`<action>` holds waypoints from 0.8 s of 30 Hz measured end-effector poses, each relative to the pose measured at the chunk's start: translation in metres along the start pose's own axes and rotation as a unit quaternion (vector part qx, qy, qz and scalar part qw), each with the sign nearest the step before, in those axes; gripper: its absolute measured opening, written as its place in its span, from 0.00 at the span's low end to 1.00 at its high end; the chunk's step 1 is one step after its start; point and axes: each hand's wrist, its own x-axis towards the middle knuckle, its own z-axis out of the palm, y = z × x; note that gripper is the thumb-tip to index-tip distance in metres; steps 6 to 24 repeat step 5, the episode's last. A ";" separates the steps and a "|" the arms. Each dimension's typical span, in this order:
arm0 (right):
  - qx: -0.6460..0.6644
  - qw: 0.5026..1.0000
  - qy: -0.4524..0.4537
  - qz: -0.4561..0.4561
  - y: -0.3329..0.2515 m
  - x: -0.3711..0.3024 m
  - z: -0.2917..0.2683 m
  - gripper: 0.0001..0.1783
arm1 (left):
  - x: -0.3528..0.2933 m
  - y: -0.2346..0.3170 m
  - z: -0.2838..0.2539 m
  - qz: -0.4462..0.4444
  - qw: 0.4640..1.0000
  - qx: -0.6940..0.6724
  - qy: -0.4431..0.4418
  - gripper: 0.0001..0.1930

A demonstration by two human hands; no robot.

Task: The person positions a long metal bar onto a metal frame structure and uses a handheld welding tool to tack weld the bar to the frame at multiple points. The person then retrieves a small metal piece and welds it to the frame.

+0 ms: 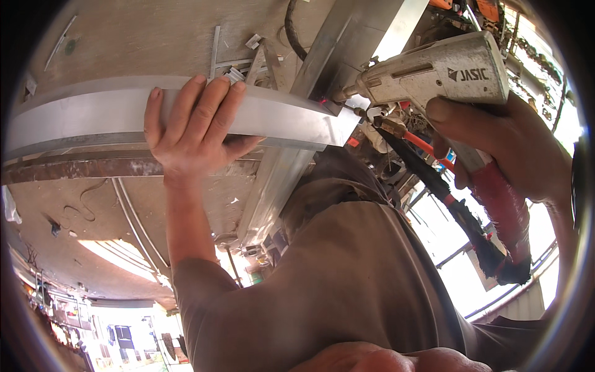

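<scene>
My left hand (195, 133) grips a long, silvery metal profile (282, 118), its fingers laid over the top and its thumb along the lower edge. My right hand (511, 142) is wrapped around the handle of a worn, off-white welding gun (434, 71). The gun's nozzle points left and sits close to the profile's right end, where it meets a wider metal beam (353, 37) crossing beneath. Whether the tip touches the metal cannot be made out. From the handle a red-wrapped cable (505, 204) bends down into a black hose.
A rusty brown bar (99, 167) runs beneath the profile. Metal offcuts (232, 71) lie on the concrete floor (149, 37) beyond it. A dark hose (291, 28) curves near the beam. Cluttered tools and orange items fill the upper right; thin rods (136, 223) lie at left.
</scene>
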 end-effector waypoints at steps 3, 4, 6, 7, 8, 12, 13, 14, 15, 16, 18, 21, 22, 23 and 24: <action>0.027 0.999 -0.008 0.030 -0.012 0.002 0.003 0.23 | 0.000 0.001 0.000 -0.009 1.000 -0.005 0.002 0.29; 0.024 0.999 -0.011 0.033 -0.016 0.004 0.004 0.23 | 0.000 0.001 0.000 -0.012 1.000 -0.005 0.002 0.28; 0.015 0.999 -0.013 0.043 -0.019 0.006 0.005 0.23 | 0.001 0.001 -0.001 -0.015 1.000 -0.006 0.003 0.28; 0.015 0.999 -0.013 0.043 -0.019 0.006 0.005 0.23 | 0.001 0.001 -0.001 -0.015 1.000 -0.006 0.003 0.28; 0.015 0.999 -0.013 0.043 -0.019 0.006 0.005 0.23 | 0.001 0.001 -0.001 -0.015 1.000 -0.006 0.003 0.28; 0.015 0.999 -0.013 0.043 -0.019 0.006 0.005 0.23 | 0.001 0.001 -0.001 -0.015 1.000 -0.006 0.003 0.28; 0.015 0.999 -0.013 0.043 -0.019 0.006 0.005 0.23 | 0.001 0.001 -0.001 -0.015 1.000 -0.006 0.003 0.28; 0.015 0.999 -0.013 0.043 -0.019 0.006 0.005 0.23 | 0.001 0.001 -0.001 -0.015 1.000 -0.006 0.003 0.28; 0.015 0.999 -0.013 0.043 -0.019 0.006 0.005 0.23 | 0.001 0.001 -0.001 -0.015 1.000 -0.006 0.003 0.28; 0.015 0.999 -0.013 0.043 -0.019 0.006 0.005 0.23 | 0.001 0.001 -0.001 -0.015 1.000 -0.006 0.003 0.28; 0.015 0.999 -0.013 0.043 -0.019 0.006 0.005 0.23 | 0.001 0.001 -0.001 -0.015 1.000 -0.006 0.003 0.28; 0.015 0.999 -0.013 0.043 -0.019 0.006 0.005 0.23 | 0.001 0.001 -0.001 -0.015 1.000 -0.006 0.003 0.28; 0.015 0.999 -0.013 0.043 -0.019 0.006 0.005 0.23 | 0.001 0.001 -0.001 -0.015 1.000 -0.006 0.003 0.28; 0.015 0.999 -0.013 0.043 -0.019 0.006 0.005 0.23 | 0.001 0.001 -0.001 -0.015 1.000 -0.006 0.003 0.28; 0.015 0.999 -0.013 0.043 -0.019 0.006 0.005 0.23 | 0.001 0.001 -0.001 -0.015 1.000 -0.006 0.003 0.28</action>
